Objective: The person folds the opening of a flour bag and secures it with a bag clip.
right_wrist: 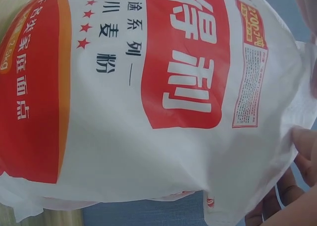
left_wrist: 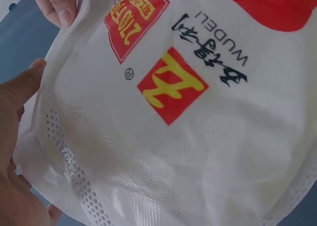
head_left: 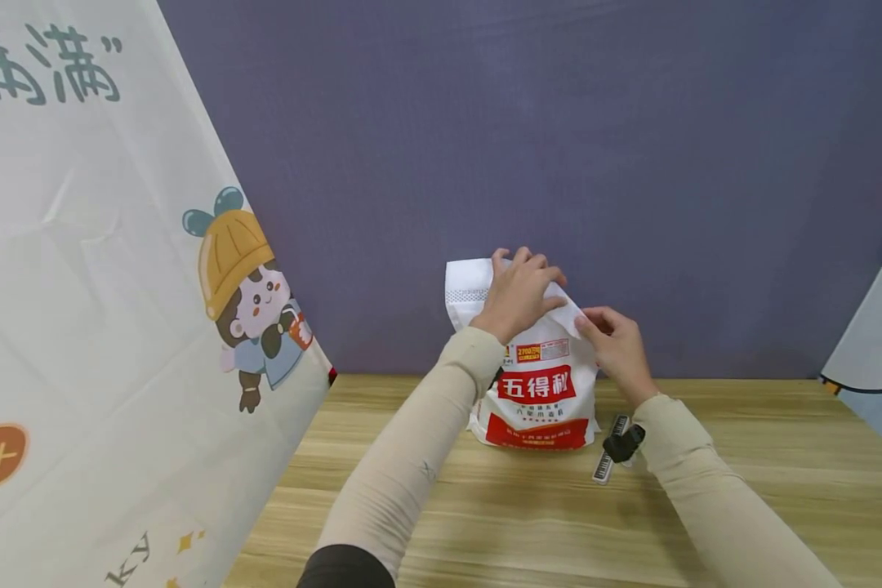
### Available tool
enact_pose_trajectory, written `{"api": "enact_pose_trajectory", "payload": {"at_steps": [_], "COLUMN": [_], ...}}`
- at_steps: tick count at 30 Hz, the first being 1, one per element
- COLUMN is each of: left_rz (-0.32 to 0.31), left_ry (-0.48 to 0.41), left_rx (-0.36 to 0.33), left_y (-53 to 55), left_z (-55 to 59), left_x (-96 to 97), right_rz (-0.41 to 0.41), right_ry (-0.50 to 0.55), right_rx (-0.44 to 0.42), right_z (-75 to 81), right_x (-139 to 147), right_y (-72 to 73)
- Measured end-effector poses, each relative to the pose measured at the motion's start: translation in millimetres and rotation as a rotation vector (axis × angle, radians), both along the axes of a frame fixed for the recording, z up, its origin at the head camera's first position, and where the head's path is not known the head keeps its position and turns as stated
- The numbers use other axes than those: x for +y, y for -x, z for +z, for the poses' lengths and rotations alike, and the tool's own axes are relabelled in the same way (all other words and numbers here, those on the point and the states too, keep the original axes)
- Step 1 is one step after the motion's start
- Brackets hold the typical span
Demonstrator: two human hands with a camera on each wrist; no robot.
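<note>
A white flour bag point(head_left: 536, 412) with red printed panels stands upright on the wooden table, against the purple backdrop. Across its upper edge lies my left hand point(head_left: 518, 298), thumb on the near side and fingers over the top. In the left wrist view, that hand's thumb point(left_wrist: 25, 87) presses the bag's edge beside a dotted strip. My right hand point(head_left: 621, 351) pinches the upper right corner between thumb and fingers. The right wrist view shows this thumb point(right_wrist: 303, 139) on the front, with the other fingers partly hidden behind the bag.
A narrow barcode strip point(head_left: 603, 465) lies on the wooden table point(head_left: 514, 514) right of the bag, partly covered by a black wrist device point(head_left: 624, 443). Close behind rises the purple backdrop point(head_left: 559, 147). A white printed sheet point(head_left: 103, 327) borders the left side.
</note>
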State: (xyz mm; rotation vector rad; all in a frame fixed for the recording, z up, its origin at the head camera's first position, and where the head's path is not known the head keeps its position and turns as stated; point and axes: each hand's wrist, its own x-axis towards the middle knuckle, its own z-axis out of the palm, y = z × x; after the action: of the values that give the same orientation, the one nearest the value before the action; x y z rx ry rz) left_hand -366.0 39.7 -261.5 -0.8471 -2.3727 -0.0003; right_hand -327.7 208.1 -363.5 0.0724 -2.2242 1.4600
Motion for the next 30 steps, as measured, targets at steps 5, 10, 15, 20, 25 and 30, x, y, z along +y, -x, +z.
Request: {"api": "enact_pose_trajectory", "payload": {"at_steps": [5,10,15,20,25,30], "left_rz": [-0.002,-0.013,-0.016,-0.034,-0.039,-0.038], "left_ry": [0.008,0.009,0.007,-0.015,-0.018,-0.018], "left_rx": [-0.001,0.008,0.029,0.046,0.057,0.054], "left_y": [2.0,3.4,3.8,1.8,0.5,0.8], "left_z": [-0.5,-1.0,-0.3,1.9,0.2,-0.7], "left_x": [-3.9,-7.5,-11.9,-19.5,-25.6,-31.0], "right_rz": [0.0,-0.014,-0.013,-0.018,-0.038,-0.061], "right_ry": [-0.012,-0.018,-0.024,-0.038,-0.055,-0.066], "right_rx": [-0.02,-0.041,-0.06,-0.079,-0.095,-0.086], "right_z": [0.8,0.6,-0.1,-1.0,-7.2,-14.4], "right_x": [-2,-4,-6,-11,-15,-18], "right_y": [-0.9,-2.7,-3.4,-6.4,-10.3,-13.4]}}
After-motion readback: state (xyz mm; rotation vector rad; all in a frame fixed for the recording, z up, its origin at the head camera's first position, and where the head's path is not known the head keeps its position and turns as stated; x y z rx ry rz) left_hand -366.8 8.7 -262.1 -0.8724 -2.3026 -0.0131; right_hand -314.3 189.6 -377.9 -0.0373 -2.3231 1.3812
